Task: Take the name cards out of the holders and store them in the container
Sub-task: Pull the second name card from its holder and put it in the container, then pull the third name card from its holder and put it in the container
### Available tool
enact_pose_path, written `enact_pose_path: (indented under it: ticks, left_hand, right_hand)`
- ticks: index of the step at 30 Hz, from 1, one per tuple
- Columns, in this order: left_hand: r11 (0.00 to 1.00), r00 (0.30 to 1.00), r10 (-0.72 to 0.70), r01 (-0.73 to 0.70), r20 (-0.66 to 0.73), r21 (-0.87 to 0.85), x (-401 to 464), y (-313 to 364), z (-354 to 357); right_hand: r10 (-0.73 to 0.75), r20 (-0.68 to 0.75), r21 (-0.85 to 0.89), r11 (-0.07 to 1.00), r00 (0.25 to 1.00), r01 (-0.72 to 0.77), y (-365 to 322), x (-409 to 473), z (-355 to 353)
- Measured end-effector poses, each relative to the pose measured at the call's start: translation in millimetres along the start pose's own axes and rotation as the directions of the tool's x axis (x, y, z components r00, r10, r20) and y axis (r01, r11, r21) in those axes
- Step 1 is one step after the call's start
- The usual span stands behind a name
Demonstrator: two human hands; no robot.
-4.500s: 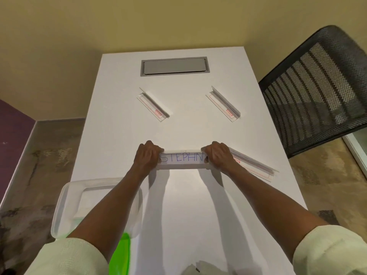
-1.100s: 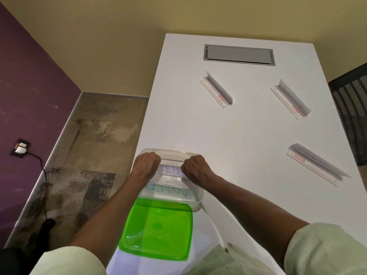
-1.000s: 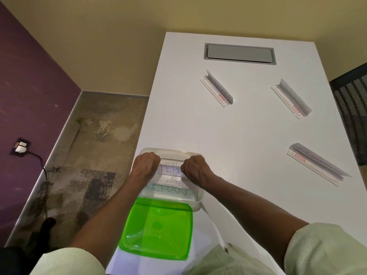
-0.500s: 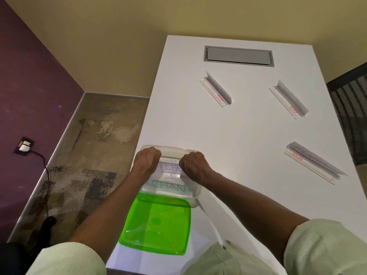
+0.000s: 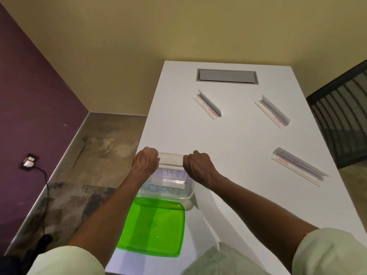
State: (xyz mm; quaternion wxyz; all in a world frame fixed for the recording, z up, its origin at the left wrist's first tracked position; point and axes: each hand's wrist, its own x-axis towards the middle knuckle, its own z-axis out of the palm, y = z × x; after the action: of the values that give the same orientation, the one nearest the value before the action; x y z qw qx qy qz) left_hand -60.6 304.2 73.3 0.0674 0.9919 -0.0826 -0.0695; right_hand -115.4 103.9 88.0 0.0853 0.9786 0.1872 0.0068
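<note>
On the white table, the clear container sits at the near left edge, its green lid just nearer us. Three holders lie well apart toward the right and far edges; the nearest seems to still hold a card. Our left hand and right hand, fingers curled, pinch the ends of the name card, its long axis crosswise between them, above another card. Half a second ago, the card sat similarly; our hands have barely shifted.

Name card now inside container
</note>
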Motion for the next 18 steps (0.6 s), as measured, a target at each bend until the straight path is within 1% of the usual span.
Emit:
enact_pose_path:
  ticks: [3, 9, 12, 18]
  left_hand:
    - [0.999, 0.998, 0.016, -0.019, -0.054, -0.049, -4.5, 12.9, -8.3]
    - [0.983, 0.994, 0.040, -0.058, -0.105, -0.176, -10.5, 58.5, -22.9]
    - [0.968, 0.989, 0.085, -0.112, -0.123, -0.227, -11.5, 87.9, -26.8]
    - [0.956, 0.986, 0.107, -0.137, -0.128, -0.259, -13.0, 148.6, -20.0]
  right_hand:
    - [0.051, -0.044, 0.008, 0.999, 0.998, -0.051, 14.3, -13.4, -0.3]
    - [0.155, -0.082, 0.047, 0.987, 0.985, -0.151, 47.6, -53.2, 7.5]
    - [0.204, -0.099, 0.057, 0.978, 0.974, -0.199, 67.6, -75.6, 11.6]
    - [0.290, -0.079, 0.057, 0.956, 0.954, -0.287, 114.6, -122.8, 25.1]
